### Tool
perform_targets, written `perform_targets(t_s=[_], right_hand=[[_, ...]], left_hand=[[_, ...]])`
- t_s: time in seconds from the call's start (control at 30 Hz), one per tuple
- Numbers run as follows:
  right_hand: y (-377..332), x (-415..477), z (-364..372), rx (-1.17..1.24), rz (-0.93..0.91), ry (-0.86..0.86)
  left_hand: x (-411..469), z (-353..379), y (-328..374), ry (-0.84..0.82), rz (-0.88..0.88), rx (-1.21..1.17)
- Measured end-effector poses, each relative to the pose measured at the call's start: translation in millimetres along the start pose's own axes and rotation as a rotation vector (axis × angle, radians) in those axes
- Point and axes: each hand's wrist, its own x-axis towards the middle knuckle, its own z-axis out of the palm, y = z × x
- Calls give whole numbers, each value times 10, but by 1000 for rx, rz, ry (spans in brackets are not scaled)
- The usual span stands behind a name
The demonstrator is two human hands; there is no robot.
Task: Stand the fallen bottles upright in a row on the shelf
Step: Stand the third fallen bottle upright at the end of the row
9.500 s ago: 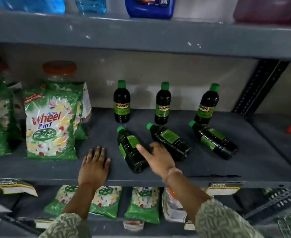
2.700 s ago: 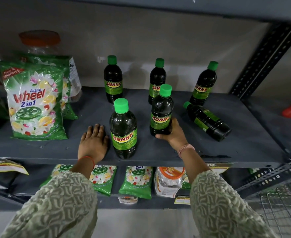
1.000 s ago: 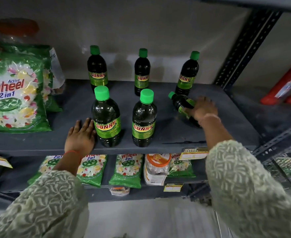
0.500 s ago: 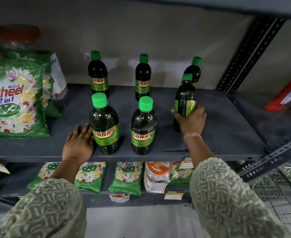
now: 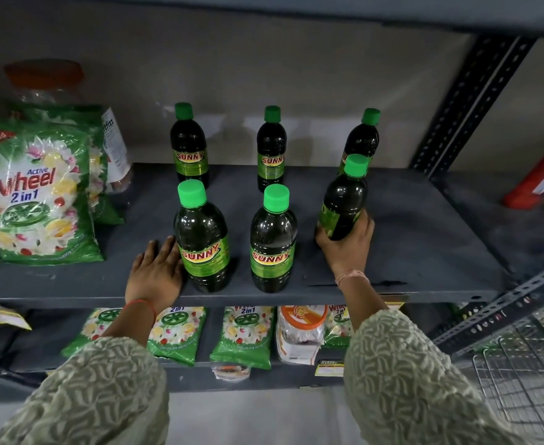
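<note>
We hold the third front bottle [image 5: 344,205] on the shelf [image 5: 424,248].
Our right hand [image 5: 349,248] is wrapped around its lower body; it stands slightly tilted, right of two upright front bottles [image 5: 204,239] [image 5: 273,239]. Our left hand [image 5: 155,273] lies flat and open on the shelf, touching the leftmost one. Three more bottles [image 5: 188,146] [image 5: 271,149] [image 5: 362,139] stand behind.

Six dark bottles, green caps, green "SUNNY" labels, on grey shelf [image 5: 424,252]. Far row upright: far left bottle [image 5: 188,149], far middle bottle [image 5: 271,149], far right bottle [image 5: 362,141]. Near row: near left bottle [image 5: 203,239] and near middle bottle [image 5: 273,242] upright; near right bottle [image 5: 344,203] tilted slightly right, base hidden.
</note>
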Motion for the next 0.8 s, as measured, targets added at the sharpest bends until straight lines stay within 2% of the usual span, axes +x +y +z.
perform_targets(t_s=[0.17,0.4,0.53,0.6,0.67,0.73,0.8], right_hand=[[1,23,31,-123,45,-19],[99,47,-129,156,109,-223],[102,53,-85,79,66,-149],[95,38,-105,155,81,-164],[116,69,-173,241,148,-249],[176,149,-266,285,182,-402],[224,203,-344,238,193,-520]], left_hand=[[9,-11,4,-6,3,12],[18,16,-21,1,12,23],[15,24,-21,-6,9,7],[12,21,-15,-3,7,3],[13,13,-10,-2,9,9],[11,13,-11,2,9,7],[14,17,-18,9,13,4]])
